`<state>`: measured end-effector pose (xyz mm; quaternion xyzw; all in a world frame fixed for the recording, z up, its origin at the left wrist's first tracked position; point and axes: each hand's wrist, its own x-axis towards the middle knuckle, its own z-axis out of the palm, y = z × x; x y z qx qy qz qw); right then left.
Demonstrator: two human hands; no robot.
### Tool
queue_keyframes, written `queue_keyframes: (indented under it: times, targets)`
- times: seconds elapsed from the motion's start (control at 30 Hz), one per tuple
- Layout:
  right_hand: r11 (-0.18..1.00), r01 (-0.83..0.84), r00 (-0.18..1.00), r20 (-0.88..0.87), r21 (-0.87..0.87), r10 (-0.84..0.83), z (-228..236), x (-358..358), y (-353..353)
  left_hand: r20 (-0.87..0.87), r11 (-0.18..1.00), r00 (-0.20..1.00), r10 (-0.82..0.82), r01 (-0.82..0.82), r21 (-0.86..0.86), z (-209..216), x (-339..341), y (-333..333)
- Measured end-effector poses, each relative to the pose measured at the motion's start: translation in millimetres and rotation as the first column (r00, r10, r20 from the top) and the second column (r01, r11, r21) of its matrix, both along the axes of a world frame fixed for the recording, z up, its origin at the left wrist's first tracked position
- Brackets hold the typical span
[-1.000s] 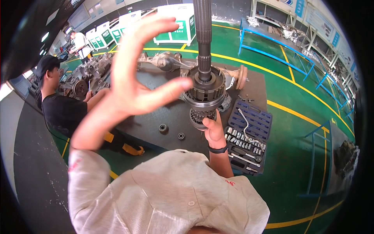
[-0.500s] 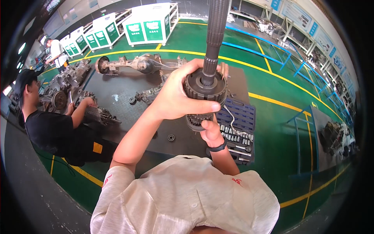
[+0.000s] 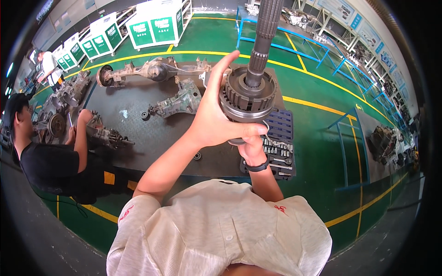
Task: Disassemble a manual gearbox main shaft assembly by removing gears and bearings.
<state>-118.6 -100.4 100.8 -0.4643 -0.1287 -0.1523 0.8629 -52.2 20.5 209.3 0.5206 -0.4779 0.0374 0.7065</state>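
Note:
A dark steel gear shaft (image 3: 262,48) rises toward me, its splined upper part running out of the picture's top. Around it sits a toothed hub (image 3: 251,92) with a shiny grooved ring (image 3: 246,114) just below the teeth. My left hand (image 3: 214,112) cups this ring from the left, thumb laid across its near side and one finger stretched upward; the other fingers are hidden behind. Underneath, my right hand (image 3: 252,149) grips the assembly's lower end, mostly covered by my left thumb and the ring. A black band (image 3: 258,164) circles my right wrist.
The dark workbench (image 3: 133,99) bears an axle (image 3: 156,70), a gearbox housing (image 3: 182,99) and small rings. An open socket set (image 3: 281,124) lies beyond my right hand. At left, a co-worker in black (image 3: 50,158) handles a gear assembly (image 3: 108,133). Blue-framed benches stand right.
My left hand has slid lower on the hub, and one finger now points up. The grooved ring has come into sight. The view has shifted slightly right.

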Motion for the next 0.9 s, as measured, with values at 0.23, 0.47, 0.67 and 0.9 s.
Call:
queue_keyframes:
  times: [0.23,0.47,0.67,0.9]
  targets:
    - [0.999,0.048,0.998,0.041,0.003,-0.048,3,-7,-1,0.23,0.987,0.971,0.07,-0.1,0.123,25,-10,7]
    - [1.0,0.019,0.999,0.032,0.022,-0.02,5,-11,-1,0.239,0.988,0.959,0.15,-0.137,-0.071,4,-9,-7]
    - [1.0,0.01,1.0,0.005,-0.004,-0.01,1,-10,-4,0.407,0.983,0.901,0.153,-0.18,0.03,8,-3,-1]
    - [0.995,0.093,0.995,-0.027,0.042,-0.091,-2,-14,-3,0.006,0.997,1.0,0.022,-0.021,-0.068,-4,-23,-15]
